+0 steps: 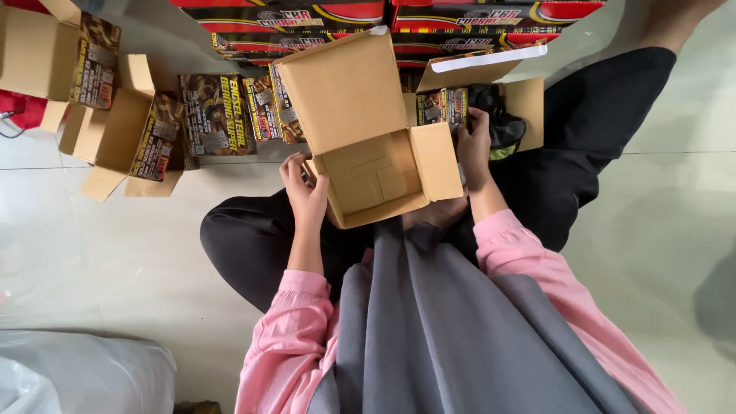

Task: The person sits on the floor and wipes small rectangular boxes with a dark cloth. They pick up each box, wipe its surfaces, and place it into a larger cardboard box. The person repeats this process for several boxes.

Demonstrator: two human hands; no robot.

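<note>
An open, empty brown cardboard box rests on my lap with its lid flap standing up. My left hand holds the box's left wall, fingers curled over the edge. My right hand reaches past the box's right flap and grips a small printed packet inside a second open cardboard box, next to a black and green item.
Several printed packets lie on the pale tiled floor ahead. More open cardboard boxes stand at the left. Red and black cartons line the top. A white plastic bag sits at the lower left.
</note>
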